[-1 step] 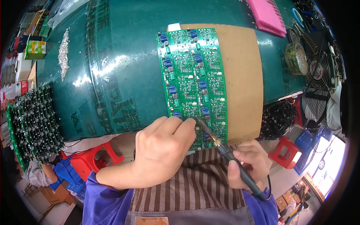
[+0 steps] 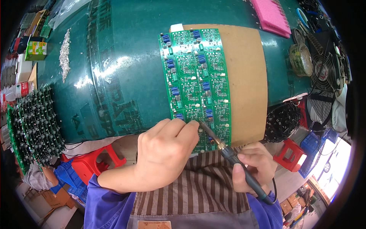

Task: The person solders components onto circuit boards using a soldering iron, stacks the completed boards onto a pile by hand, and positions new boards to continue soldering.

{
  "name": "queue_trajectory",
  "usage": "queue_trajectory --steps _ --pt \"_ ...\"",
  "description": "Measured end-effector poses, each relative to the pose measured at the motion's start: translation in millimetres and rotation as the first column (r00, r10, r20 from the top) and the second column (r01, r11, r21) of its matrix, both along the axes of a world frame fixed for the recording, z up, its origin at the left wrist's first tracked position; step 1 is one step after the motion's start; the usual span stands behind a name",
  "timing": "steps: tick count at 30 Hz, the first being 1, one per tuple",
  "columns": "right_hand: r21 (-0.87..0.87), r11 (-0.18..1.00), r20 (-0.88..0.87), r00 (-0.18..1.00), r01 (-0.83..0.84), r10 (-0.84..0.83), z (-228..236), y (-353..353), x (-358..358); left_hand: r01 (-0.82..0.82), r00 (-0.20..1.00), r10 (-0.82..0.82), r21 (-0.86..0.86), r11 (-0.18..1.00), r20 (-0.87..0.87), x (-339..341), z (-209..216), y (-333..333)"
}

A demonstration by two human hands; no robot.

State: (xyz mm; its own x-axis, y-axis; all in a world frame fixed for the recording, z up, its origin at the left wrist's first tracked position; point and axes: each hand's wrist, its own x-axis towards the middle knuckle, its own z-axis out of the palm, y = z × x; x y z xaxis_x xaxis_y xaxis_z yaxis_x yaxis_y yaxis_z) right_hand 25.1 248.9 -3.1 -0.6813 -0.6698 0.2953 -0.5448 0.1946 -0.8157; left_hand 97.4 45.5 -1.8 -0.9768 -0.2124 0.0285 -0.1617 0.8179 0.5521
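Observation:
A green panel of joined circuit boards lies on a tan cardboard sheet. Blue, green and white parts stand on it in rows. My right hand grips a soldering iron by its dark handle. The iron slants up and left, its tip at the panel's lower middle, close to my left fingertips. My left hand is closed over the panel's lower left corner, knuckles up. Its fingertips are turned away, so whatever they pinch is hidden.
Stacked green boards stand at the left edge of the green table mat. A line of silvery bits lies beyond them. Pink foam, a tape roll and a fan sit at right. Red stools flank the table.

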Motion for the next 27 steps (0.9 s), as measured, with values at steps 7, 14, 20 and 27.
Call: queue_trajectory --steps 7,14,20,27 --pt "-0.111 0.949 -0.066 0.951 0.294 -0.302 -4 26 -7 -0.027 0.996 0.035 0.099 0.995 -0.086 -1 14 -11" --pt "-0.150 0.578 -0.339 0.507 0.802 -0.792 -39 76 -97 -0.157 0.977 0.169 0.095 0.983 -0.128 11 14 -6" --pt "-0.152 0.657 -0.192 0.630 0.738 -0.752 -33 63 -86 -0.013 0.998 0.019 0.101 0.995 -0.061 24 12 2" --pt "-0.187 0.974 -0.045 0.989 0.130 -0.140 -12 39 19 0.088 0.984 -0.076 0.068 0.994 -0.164 28 -5 11"
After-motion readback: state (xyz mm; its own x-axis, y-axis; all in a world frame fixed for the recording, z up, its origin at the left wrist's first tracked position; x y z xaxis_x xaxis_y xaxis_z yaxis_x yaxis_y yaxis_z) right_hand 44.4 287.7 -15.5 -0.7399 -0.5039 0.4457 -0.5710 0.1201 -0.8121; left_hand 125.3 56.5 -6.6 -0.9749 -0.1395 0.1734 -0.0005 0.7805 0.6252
